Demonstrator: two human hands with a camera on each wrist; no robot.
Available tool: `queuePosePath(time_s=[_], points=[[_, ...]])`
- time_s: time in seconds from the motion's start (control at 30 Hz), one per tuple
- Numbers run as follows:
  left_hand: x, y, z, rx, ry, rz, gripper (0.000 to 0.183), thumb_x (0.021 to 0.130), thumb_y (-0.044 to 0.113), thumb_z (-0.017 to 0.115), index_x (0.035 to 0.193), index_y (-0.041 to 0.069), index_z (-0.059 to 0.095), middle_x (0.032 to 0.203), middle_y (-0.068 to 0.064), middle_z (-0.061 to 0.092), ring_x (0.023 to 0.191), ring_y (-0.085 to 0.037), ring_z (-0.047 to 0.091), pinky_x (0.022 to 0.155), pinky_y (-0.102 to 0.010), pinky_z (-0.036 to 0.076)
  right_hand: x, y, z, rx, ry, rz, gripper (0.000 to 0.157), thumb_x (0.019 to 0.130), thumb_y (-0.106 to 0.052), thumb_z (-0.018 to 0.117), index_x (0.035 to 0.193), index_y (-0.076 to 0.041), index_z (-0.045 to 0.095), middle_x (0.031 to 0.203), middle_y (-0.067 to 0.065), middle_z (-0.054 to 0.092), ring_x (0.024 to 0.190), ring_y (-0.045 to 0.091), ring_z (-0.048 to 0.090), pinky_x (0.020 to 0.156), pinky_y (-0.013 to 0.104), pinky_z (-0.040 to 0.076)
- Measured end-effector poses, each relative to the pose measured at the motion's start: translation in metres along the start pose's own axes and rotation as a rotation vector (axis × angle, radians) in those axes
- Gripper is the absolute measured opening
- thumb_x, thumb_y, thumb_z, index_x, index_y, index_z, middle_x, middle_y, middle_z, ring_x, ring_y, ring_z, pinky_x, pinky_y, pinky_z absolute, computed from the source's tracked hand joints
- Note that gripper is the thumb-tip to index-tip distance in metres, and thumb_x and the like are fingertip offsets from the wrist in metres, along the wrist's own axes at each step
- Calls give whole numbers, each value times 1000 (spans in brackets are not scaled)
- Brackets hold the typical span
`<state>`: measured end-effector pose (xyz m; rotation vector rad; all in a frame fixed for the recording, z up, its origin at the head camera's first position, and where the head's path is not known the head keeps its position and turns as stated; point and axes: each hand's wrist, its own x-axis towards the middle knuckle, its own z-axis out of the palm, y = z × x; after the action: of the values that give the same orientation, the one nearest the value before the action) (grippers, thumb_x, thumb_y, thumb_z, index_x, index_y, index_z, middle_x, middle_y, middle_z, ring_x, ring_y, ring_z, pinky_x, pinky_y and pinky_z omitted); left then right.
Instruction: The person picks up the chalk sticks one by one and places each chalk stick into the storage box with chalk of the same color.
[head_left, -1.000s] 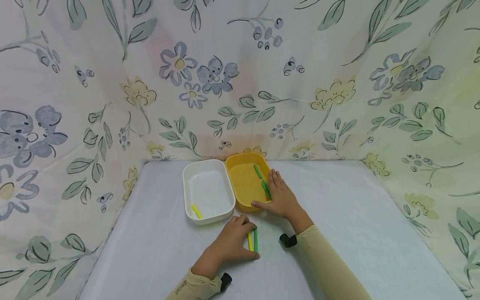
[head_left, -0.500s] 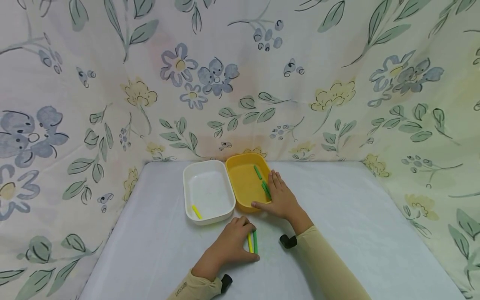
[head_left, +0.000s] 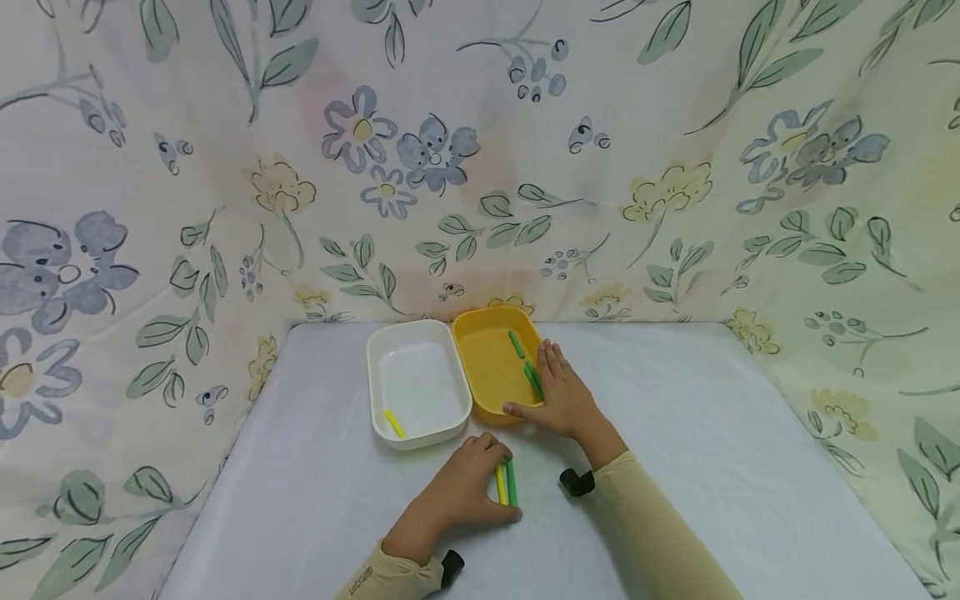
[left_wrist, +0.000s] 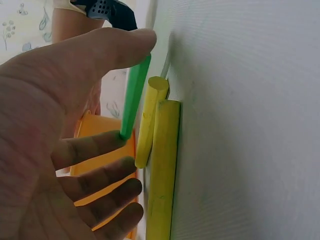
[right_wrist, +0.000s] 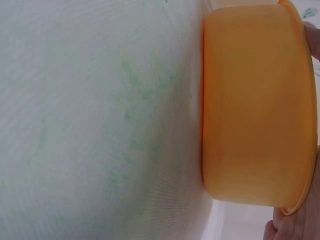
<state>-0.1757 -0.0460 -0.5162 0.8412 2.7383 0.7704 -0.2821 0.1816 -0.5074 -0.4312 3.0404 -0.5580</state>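
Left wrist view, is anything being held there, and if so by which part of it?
Yes: the left hand has its grip on a green stick, pinched lengthwise by its two ends, thumb at one, index finger at the other.

Even light, faint shadows on tabletop (head_left: 675, 400), dimmer wrist views

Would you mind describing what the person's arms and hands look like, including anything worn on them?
The left hand and the right hand are bare, without gloves. The left sleeve and right sleeve are long and beige; the left one carries small dark lettering, too small to read surely. A small black device shows at each wrist, left and right.
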Motion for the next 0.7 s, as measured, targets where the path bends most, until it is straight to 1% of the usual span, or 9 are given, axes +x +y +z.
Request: queuePosePath(time_s=[0.33,0.47,0.7], points=[[-2,7,-7,-18,59,19,76,77,55,91,136,13,67,131,1,62,119,-16,57,108,-39,52,0,1,1,-10,-5,-4,136,83,-90,57,170,-2,-1,180,13,-4,168,31,0,135,52,15],[-3,8,-8,-17,85,29,75,78,55,91,136,14,66,133,1,63,120,-16,56,108,-40,51,0,1,1,-7,-5,-4,135,84,-87,59,170,-2,-1,180,14,-4,168,32,0,135,53,16],[-3,7,-7,1,145,54,75,78,56,91,135,14,65,133,4,63,122,-15,57,111,-41,50,1,3,1,-15,-6,-5,137,83,-92,56,170,-3,-2,179,13,-5,168,31,0,135,52,16]])
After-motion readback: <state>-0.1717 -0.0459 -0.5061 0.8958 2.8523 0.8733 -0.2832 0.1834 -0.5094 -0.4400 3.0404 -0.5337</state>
